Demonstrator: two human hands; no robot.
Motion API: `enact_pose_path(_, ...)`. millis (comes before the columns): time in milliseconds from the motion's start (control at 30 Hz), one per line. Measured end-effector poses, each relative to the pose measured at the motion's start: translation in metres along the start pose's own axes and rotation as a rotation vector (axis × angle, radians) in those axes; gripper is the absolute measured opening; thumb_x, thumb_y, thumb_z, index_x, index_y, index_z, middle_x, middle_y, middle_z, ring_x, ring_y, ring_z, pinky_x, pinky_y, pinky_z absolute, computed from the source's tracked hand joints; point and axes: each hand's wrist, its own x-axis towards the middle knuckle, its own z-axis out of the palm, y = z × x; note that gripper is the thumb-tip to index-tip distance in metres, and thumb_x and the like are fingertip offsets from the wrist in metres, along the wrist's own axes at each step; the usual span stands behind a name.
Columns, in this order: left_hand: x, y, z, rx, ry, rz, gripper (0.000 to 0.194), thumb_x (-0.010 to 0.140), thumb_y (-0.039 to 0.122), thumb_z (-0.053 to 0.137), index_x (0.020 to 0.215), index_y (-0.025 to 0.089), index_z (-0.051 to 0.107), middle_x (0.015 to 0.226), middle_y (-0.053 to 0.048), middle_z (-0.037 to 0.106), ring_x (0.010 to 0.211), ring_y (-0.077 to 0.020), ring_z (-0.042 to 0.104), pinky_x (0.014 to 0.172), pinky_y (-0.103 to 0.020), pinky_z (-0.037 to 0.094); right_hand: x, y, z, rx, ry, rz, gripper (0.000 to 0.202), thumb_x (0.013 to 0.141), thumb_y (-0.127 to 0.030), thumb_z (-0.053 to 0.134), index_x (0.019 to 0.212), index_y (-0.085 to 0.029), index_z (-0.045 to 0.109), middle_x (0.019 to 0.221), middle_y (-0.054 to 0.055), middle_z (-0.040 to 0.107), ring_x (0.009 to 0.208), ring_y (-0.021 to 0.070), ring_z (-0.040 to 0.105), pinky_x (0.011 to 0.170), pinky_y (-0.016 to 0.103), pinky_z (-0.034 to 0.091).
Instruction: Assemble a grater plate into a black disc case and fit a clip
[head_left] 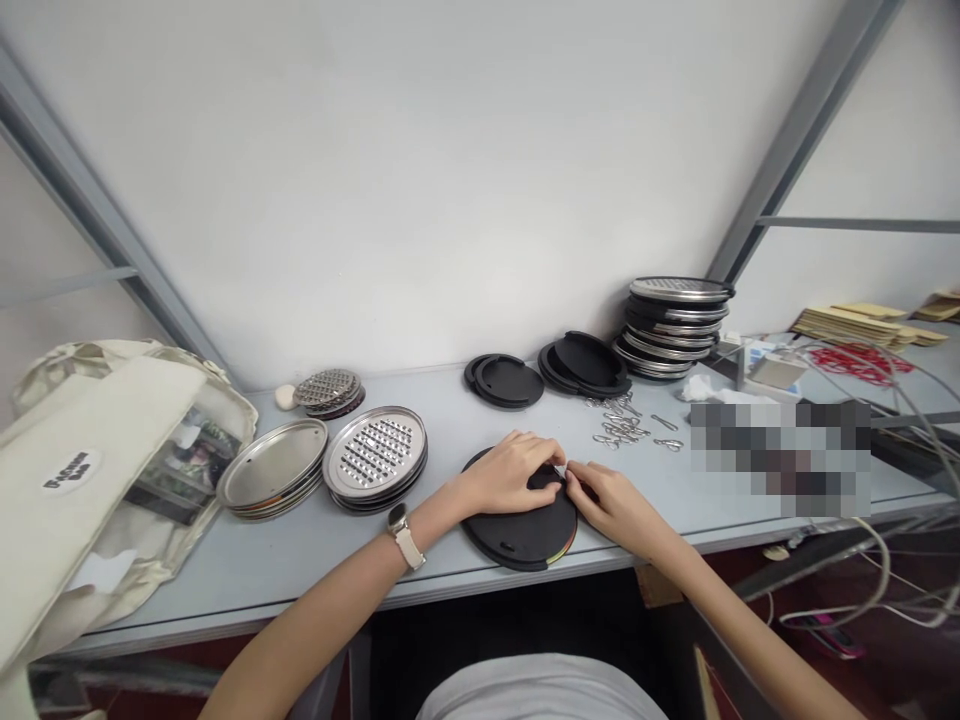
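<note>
Black round lid [525, 530] flat, no long axis

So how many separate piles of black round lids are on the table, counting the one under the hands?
3: one under both hands, one at centre back, one right of it. Each may hide more lids.

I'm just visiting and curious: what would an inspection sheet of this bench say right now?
Surface: grey bench against a white wall.
Job's things: black round disc at the front edge, coloured layers showing at its rim; both hands rest on its top.
Clutter: perforated metal discs, plain metal trays, black lids, a tall mixed stack, loose metal clips, a cream bag.
Hands: left hand and right hand pinch something small between fingertips; too small to tell.
Cables: grey cables loop at the right.
Surroundings: grey frame struts, cardboard sheets.
</note>
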Motion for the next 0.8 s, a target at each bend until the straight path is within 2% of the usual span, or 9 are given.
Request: enact_pose_path(800,-0.0001,0.0011,-0.0013,-0.03,-0.031,0.025,0.017,0.085,0.018,0.052,0.102,0.019,0.051,0.099,-0.006,0.063,0.096,-0.0201,0.057,0.093,-0.033,0.039,-0.0009,0.0009,-0.0005,0.032,-0.009,-0.005,0.03,0.097,-0.028,0.031,0.084,-0.019,0.057,0.069,0.004,0.06,0.062,0.0176,0.056,0.06,0.028,0.039)
